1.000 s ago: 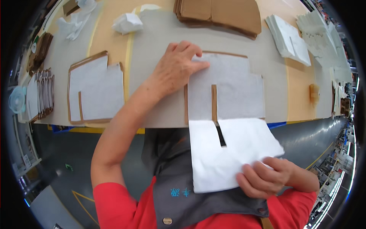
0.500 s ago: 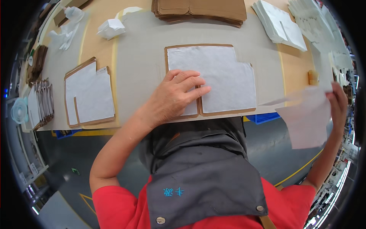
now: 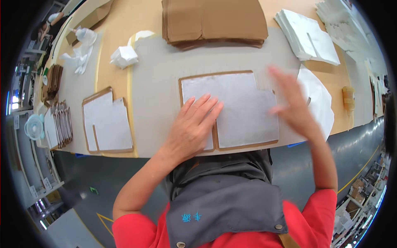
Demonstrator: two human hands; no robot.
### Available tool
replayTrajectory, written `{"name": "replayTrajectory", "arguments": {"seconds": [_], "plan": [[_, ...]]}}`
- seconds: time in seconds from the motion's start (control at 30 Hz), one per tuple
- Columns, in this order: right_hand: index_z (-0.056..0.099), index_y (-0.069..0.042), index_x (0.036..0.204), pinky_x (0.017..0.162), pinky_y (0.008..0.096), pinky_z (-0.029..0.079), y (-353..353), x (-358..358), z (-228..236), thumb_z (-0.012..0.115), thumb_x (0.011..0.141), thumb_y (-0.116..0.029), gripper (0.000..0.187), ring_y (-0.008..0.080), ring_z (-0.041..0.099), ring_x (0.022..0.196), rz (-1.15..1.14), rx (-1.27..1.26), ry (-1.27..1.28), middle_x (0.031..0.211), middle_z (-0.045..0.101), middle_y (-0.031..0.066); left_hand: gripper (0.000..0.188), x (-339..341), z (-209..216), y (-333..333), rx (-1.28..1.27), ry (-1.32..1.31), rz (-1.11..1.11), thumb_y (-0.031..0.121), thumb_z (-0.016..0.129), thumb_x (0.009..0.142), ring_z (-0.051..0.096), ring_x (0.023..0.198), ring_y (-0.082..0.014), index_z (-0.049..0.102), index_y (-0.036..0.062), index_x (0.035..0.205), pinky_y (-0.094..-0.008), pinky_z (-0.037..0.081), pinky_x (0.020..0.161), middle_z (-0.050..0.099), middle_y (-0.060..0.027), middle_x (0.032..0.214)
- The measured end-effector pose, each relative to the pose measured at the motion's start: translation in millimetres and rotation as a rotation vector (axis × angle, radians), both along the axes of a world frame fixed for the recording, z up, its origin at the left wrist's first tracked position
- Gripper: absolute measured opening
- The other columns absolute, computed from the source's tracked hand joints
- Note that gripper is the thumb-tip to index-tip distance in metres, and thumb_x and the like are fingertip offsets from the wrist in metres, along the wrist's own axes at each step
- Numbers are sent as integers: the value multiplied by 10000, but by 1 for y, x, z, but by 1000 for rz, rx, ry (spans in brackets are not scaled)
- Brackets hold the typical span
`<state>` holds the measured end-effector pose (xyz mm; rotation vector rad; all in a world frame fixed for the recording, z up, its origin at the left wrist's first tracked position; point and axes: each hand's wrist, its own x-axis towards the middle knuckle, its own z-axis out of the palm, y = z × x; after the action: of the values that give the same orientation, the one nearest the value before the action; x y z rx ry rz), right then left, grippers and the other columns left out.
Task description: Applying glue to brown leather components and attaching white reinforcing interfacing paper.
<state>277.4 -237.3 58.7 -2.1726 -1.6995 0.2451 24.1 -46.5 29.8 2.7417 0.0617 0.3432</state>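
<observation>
In front of me lies a brown leather-like panel (image 3: 180,89) covered by a white sheet (image 3: 248,118), with a notch at its upper right and a narrow slit near its lower edge. My left hand (image 3: 193,130) rests flat on it, fingers stretched out, hiding part of the slit. Over the panel's right edge, my right hand (image 3: 292,101) is smeared by motion, its thumb and fingers apart and nothing seen between them. A loose white sheet (image 3: 317,97) lies on the table beside it, partly behind the right wrist.
Another white-covered panel (image 3: 109,126) lies at the left, with a row of upright pieces (image 3: 62,124) beyond it. Stacked brown panels (image 3: 215,20) and white sheets (image 3: 304,35) sit at the back. A tape roll (image 3: 348,99) is at right, a crumpled white piece (image 3: 124,56) at far left.
My right hand has let go of the white sheet, which now lies on the table, and has moved left toward the panel. My left hand stays on the panel. The view has shifted.
</observation>
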Motion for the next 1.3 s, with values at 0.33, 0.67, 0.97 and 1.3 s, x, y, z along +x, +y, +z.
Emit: {"name": "replayTrajectory", "arguments": {"seconds": [0.33,0.67,0.97,1.3], "plan": [[256,-88,1594,1221,608,9,59,-43,-51,387,917,-733,944,229,222,1535,-10,-151,-265,1651,279,82,706,26,-30,15,95,181,321,374,506,1016,220,1533,-322,292,-32,1553,-577,96,1224,274,-185,1635],[645,-81,1106,1024,454,387,82,19,-11,737,868,-285,327,306,572,1112,-15,20,237,1149,648,102,797,24,-4,7,190,256,381,520,470,1006,143,1557,-301,222,50,1600,-617,9,1211,189,-153,1673],[595,-104,999,957,385,387,107,21,-15,765,823,-262,291,227,594,1049,154,-168,88,989,637,35,745,70,-25,-72,19,142,-398,592,483,959,261,1517,-255,397,128,1535,-558,83,1241,334,-111,1617],[598,-116,892,900,390,354,113,35,-14,812,740,-330,339,241,618,942,216,-172,80,925,676,32,844,18,0,-71,-13,138,-278,698,451,915,226,1531,-246,343,178,1571,-546,69,1239,304,-101,1634]]}}
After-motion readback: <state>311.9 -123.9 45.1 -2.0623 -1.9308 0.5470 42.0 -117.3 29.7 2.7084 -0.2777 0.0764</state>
